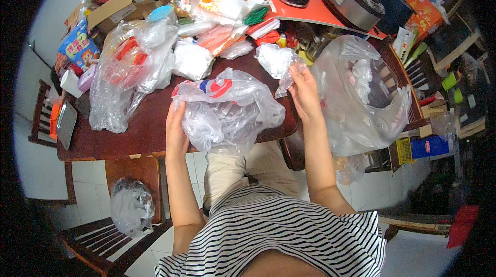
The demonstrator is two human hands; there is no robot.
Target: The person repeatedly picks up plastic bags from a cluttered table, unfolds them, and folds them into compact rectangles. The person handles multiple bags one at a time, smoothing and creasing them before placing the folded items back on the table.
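My left hand [176,127] grips the left edge of a translucent plastic bag [236,116] that bears red and blue print. Crumpled clear plastic shows through the bag's wall, and its lower part hangs over the table's front edge. To the right, my right hand [304,89] pinches a small crumpled clear-and-white plastic bag [276,62] between thumb and fingers, above the dark red table [147,116]. A folded white plastic bundle [192,60] lies just behind the printed bag. Close beside my right forearm stands a large translucent bag [329,122] with more plastic inside.
A large clear bag [110,98] with red packets sits on the left. Packages and a cardboard box [110,9] crowd the back. A round metallic appliance [350,2] rests on a red board [267,3]. A chair [131,168] at lower left holds another plastic bag [131,207].
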